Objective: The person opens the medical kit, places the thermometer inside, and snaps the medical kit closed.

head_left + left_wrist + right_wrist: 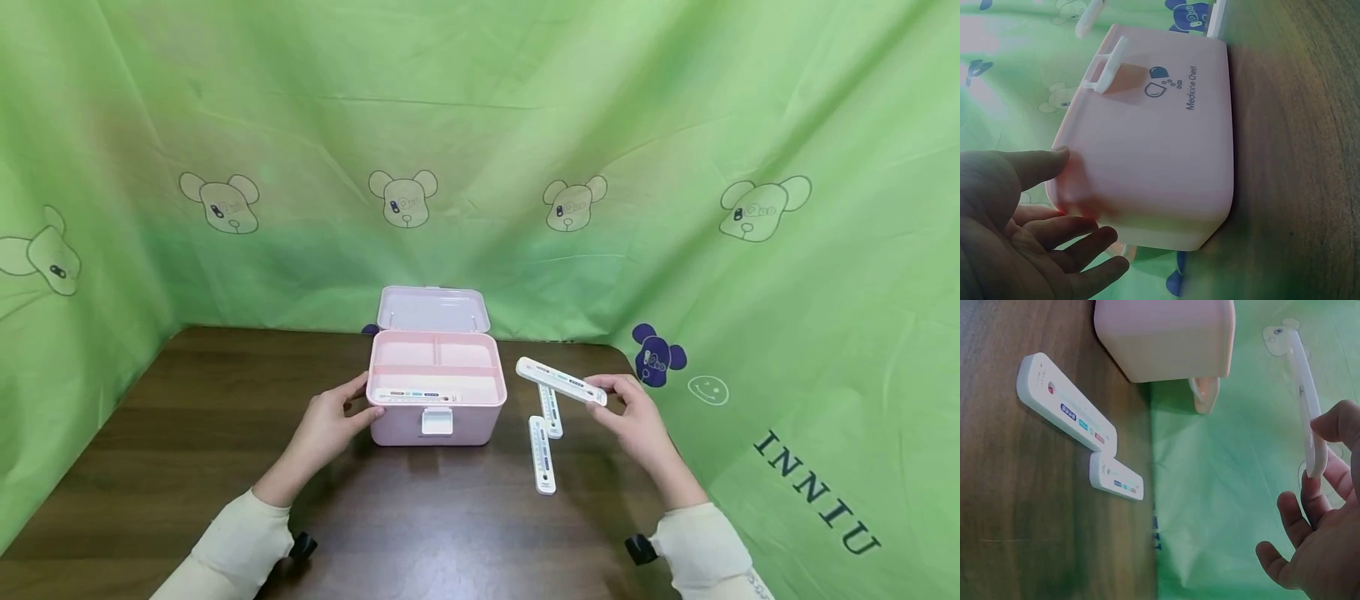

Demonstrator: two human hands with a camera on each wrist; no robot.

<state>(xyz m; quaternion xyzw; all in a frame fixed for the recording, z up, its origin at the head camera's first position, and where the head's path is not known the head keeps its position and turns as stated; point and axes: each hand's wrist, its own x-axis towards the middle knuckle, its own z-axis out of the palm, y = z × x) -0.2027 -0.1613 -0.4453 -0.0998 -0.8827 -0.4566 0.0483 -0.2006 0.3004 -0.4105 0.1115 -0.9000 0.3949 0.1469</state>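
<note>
A pink medicine chest (437,427) stands on the table with its lid (433,309) raised behind it. My left hand (330,425) holds the chest's front left corner, thumb on the front and index finger along the side; the other fingers hang loose in the left wrist view. Inside, a white thermometer (416,396) lies in the front compartment. My right hand (633,417) pinches another white thermometer (558,381) by one end, raised to the right of the chest. Below it, two more thermometers lie on the table, a nearer one (542,457) and a farther one (551,412).
The brown wooden table (420,533) reaches back to a green curtain (480,100) printed with bear heads, which also hangs at both sides. Dividers (437,350) split the chest's upper part into compartments. A white latch (437,421) sits on the chest's front.
</note>
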